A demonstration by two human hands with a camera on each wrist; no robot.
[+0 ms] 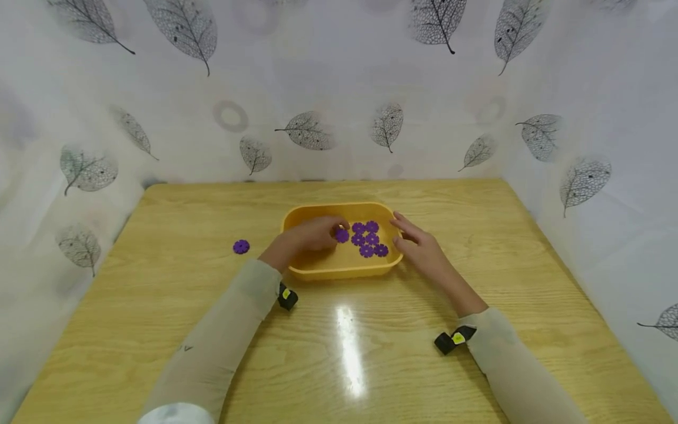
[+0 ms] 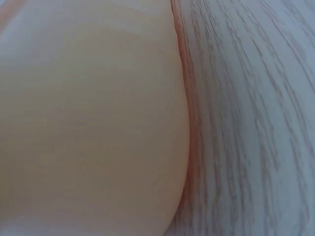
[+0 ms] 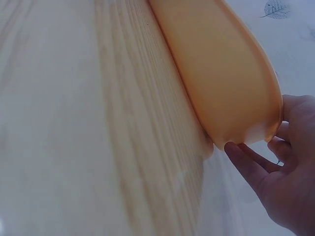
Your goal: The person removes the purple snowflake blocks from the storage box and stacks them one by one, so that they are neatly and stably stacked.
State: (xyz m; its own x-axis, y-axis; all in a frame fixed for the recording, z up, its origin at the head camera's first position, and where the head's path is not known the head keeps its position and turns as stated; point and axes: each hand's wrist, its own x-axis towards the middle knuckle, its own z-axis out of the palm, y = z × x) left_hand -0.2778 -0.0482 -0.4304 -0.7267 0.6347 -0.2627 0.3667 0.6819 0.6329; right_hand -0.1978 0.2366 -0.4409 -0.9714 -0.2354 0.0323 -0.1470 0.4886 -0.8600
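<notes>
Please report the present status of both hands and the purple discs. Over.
Left hand in yellow tray, pinching one purple disc. Right hand touching tray's right end. Six more discs inside; another disc outside, on table. No obstacle visible.

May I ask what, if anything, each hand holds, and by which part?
Left hand apparently pinches a purple disc by its edge; right hand holds the yellow tray by its right end.

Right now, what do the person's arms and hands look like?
Left hand and right hand bare. Left sleeve and right sleeve: pale beige, small dark mark on the left one. Black device with yellow label at each wrist. White fabric higher up the left arm.
</notes>
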